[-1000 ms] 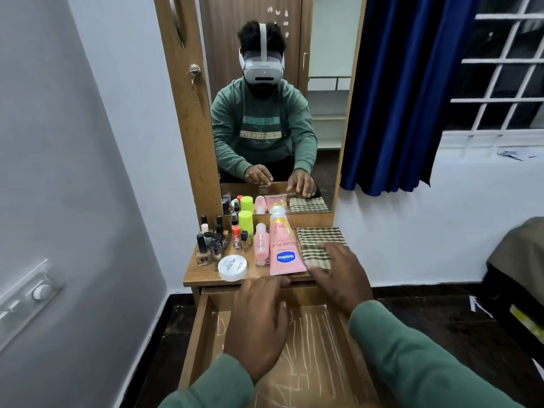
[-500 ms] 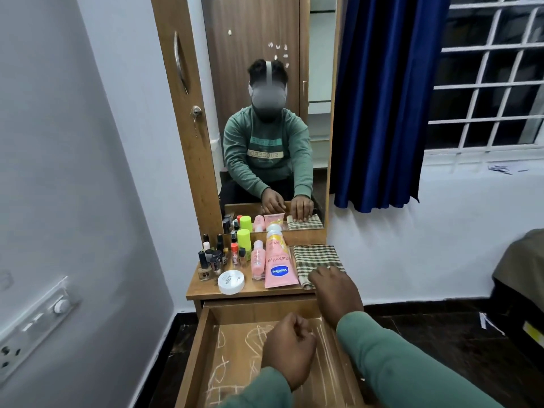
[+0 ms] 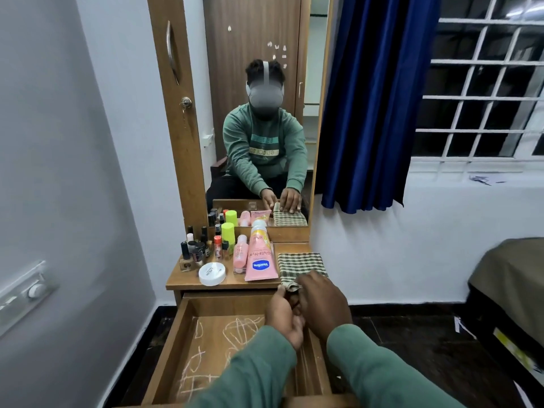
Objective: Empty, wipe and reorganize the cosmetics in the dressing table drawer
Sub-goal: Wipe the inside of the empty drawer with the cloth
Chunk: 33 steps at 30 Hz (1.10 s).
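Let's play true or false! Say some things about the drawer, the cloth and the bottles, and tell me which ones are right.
1. The drawer is open and holds nothing but white scribbles. True.
2. The cloth lies inside the drawer. False: it lies on the tabletop, right of the pink tube.
3. The left hand and the right hand are both at the cloth's near edge. True.
4. The tube stands upright. False: it lies flat, cap toward the mirror.
5. The white jar sits on the tabletop, in front of the small bottles. True.

Cloth right of tube — tabletop.
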Tool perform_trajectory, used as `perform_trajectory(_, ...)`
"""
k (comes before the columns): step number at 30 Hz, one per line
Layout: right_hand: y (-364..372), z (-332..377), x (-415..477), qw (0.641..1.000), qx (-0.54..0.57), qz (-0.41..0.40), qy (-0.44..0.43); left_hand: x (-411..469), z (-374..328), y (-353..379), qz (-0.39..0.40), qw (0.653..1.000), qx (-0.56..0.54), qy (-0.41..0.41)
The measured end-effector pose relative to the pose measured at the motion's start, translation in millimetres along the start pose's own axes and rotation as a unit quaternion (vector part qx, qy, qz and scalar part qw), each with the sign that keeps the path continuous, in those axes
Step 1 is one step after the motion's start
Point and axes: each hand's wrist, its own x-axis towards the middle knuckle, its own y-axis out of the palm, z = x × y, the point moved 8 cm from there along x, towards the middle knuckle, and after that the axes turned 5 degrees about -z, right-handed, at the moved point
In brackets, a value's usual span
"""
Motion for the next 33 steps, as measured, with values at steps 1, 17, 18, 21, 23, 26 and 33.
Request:
perform_trajectory(1, -3.0, -0.5, -4.6, 1.0, 0.013, -0.004, 0.004, -1.5, 1.3, 1.5, 0.007, 1.0, -0.011, -0.006)
perform_trajectory(17, -39.0, 13.2, -40.7, 0.913, 0.363, -0.03, 0.186, -44.1, 7.6, 1.3, 0.146, 0.989, 0.014, -0.002)
perform_trajectory(18, -38.3, 10.7, -40.0, 0.899, 0.385, -0.023, 0.209, -48.7, 9.3, 2.2, 0.16, 0.987, 0.019, -0.009)
perform_trajectory(21, -35.5, 6.1, -36.7, 0.847, 0.458, -0.001, 0.269, -57.9, 13.4, 2.6, 0.186, 0.982, 0.029, -0.018)
perform_trajectory(23, -33.2, 4.6, -35.6, 0.805, 0.506, 0.014, 0.308, -59.7, 13.0, 0.1, 0.19, 0.981, 0.034, -0.016)
perform_trajectory(26, -30.9, 3.8, -36.8, 0.755, 0.557, 0.036, 0.345, -64.8, 8.8, -2.6, 0.194, 0.979, 0.061, -0.005)
perform_trajectory(33, -25.8, 15.9, -47.8, 0.685, 0.604, 0.115, 0.391, -81.0, -6.4, -23.0, 0.177, 0.967, 0.182, 0.031)
